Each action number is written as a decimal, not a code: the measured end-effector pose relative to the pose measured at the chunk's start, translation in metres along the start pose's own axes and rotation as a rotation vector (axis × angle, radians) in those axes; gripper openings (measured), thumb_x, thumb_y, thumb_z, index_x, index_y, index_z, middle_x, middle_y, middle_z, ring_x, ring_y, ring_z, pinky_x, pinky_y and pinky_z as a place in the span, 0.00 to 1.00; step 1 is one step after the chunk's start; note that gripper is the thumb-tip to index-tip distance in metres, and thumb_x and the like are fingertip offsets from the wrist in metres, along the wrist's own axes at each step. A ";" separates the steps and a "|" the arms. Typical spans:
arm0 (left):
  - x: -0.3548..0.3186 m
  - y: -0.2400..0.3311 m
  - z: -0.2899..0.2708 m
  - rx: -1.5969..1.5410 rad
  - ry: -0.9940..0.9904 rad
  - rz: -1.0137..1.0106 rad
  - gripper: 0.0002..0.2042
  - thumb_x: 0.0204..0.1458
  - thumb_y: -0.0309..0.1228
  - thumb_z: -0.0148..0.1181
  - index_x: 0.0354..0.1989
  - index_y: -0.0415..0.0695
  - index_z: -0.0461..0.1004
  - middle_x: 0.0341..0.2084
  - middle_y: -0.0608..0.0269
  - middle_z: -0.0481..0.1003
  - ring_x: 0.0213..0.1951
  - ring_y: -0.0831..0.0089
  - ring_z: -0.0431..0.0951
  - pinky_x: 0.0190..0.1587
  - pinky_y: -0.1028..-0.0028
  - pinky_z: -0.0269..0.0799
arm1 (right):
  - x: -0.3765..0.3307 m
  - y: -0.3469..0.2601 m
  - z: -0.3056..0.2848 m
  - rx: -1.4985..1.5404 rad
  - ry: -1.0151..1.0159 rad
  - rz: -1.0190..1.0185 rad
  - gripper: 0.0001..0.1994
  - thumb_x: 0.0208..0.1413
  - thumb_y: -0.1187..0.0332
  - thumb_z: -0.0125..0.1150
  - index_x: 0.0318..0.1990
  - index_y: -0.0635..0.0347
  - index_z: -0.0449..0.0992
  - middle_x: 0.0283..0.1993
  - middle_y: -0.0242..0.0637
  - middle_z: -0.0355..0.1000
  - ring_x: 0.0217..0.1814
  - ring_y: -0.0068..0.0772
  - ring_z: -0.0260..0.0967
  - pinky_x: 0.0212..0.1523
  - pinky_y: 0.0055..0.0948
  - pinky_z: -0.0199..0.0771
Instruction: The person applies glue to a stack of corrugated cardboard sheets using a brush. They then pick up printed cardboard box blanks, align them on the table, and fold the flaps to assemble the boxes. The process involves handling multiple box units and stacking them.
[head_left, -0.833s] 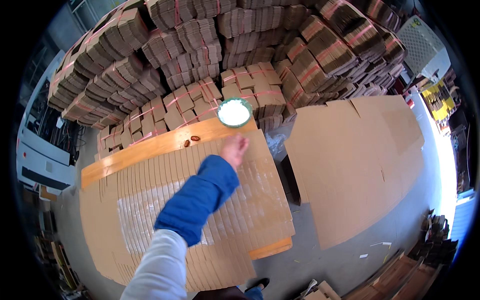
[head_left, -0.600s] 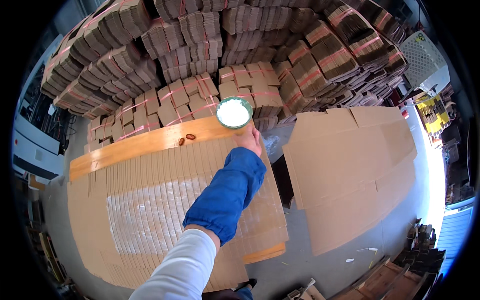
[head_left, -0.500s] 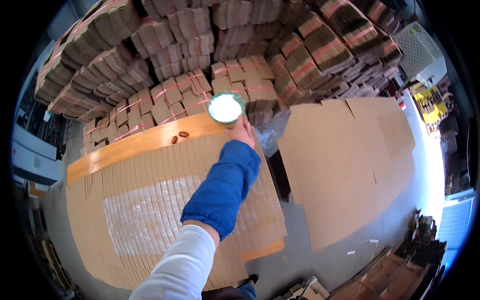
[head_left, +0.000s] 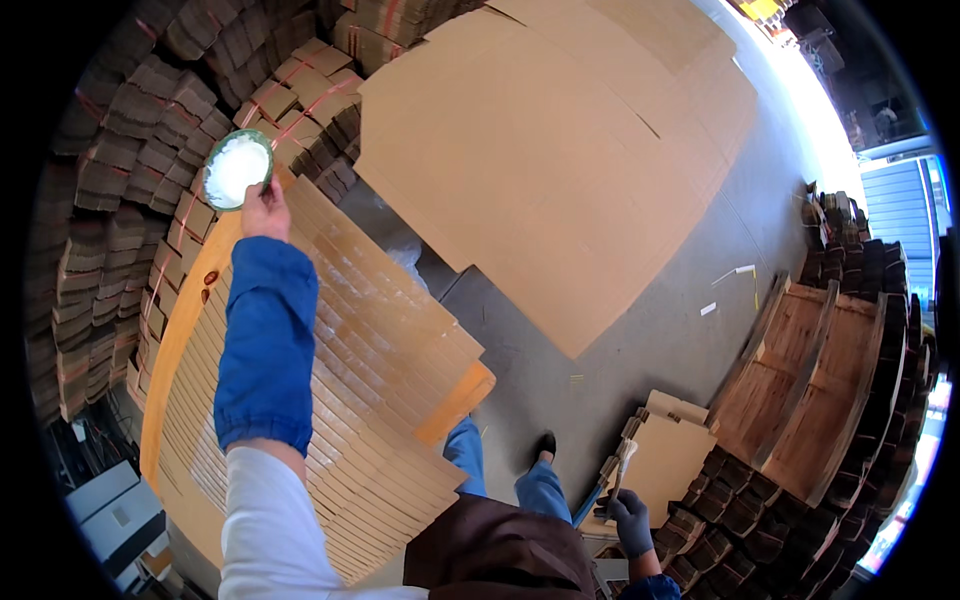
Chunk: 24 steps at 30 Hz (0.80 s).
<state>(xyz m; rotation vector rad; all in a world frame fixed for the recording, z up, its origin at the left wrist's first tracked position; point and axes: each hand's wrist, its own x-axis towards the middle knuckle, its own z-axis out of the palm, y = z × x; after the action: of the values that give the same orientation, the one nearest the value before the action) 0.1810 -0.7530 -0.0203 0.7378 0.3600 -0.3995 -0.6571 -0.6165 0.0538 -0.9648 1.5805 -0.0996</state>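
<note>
My bare left hand (head_left: 265, 212) is closed on the rim of a green bowl (head_left: 240, 170) filled with white paste, held out over the far end of the table (head_left: 172, 385). Fanned-out cardboard sheets (head_left: 350, 385) cover the tabletop beneath my left arm, with shiny whitish smears across their strips. On the lower right, my gloved right hand (head_left: 630, 520) grips a brush (head_left: 622, 465) with a pale, whitish head, close to some small cardboard pieces (head_left: 672, 450).
A large flat cardboard sheet (head_left: 560, 150) lies to the right of the table. Strapped cardboard bundles (head_left: 130, 140) rise at the far left. A wooden pallet (head_left: 800, 370) stands at the right beside more stacked cardboard (head_left: 760, 510). Two dark brown oval objects (head_left: 208, 285) rest on the table's wooden edge.
My view has swung to the right, so the bowl and table now appear further left. My gloved right hand with the brush has come into view. The left hand still holds the bowl.
</note>
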 end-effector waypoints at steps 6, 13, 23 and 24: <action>-0.205 0.024 0.027 0.237 -0.278 -0.081 0.27 0.57 0.15 0.46 0.67 0.35 0.52 0.59 0.48 0.63 0.61 0.56 0.67 0.68 0.63 0.65 | -0.004 -0.030 -0.012 0.106 -0.025 0.038 0.11 0.62 0.74 0.50 0.47 0.73 0.69 0.40 0.46 0.76 0.40 0.39 0.78 0.44 0.33 0.78; -0.497 -0.043 -0.037 0.483 -0.186 -0.289 0.25 0.56 0.16 0.48 0.64 0.37 0.58 0.61 0.54 0.66 0.60 0.60 0.69 0.63 0.67 0.70 | 0.050 0.037 -0.065 0.292 -0.236 -0.001 0.12 0.64 0.70 0.49 0.48 0.71 0.70 0.43 0.46 0.77 0.37 0.37 0.78 0.44 0.32 0.79; -0.603 -0.270 -0.290 0.475 0.033 -0.918 0.22 0.58 0.20 0.51 0.62 0.38 0.61 0.58 0.49 0.67 0.59 0.55 0.69 0.64 0.63 0.68 | 0.134 0.137 -0.138 0.308 -0.213 0.080 0.15 0.66 0.67 0.49 0.51 0.71 0.67 0.41 0.47 0.76 0.30 0.31 0.76 0.32 0.28 0.80; -0.587 -0.297 -0.315 0.496 0.008 -0.904 0.22 0.59 0.20 0.50 0.62 0.39 0.61 0.58 0.51 0.67 0.60 0.56 0.69 0.64 0.63 0.68 | 0.147 0.152 -0.134 0.301 -0.204 0.077 0.15 0.66 0.66 0.49 0.51 0.71 0.67 0.41 0.47 0.76 0.30 0.31 0.75 0.31 0.28 0.80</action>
<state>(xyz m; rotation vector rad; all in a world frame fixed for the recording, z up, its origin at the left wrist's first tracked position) -0.5219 -0.5997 -0.1423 1.0340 0.6063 -1.3732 -0.8401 -0.6684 -0.1089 -0.6565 1.3659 -0.1742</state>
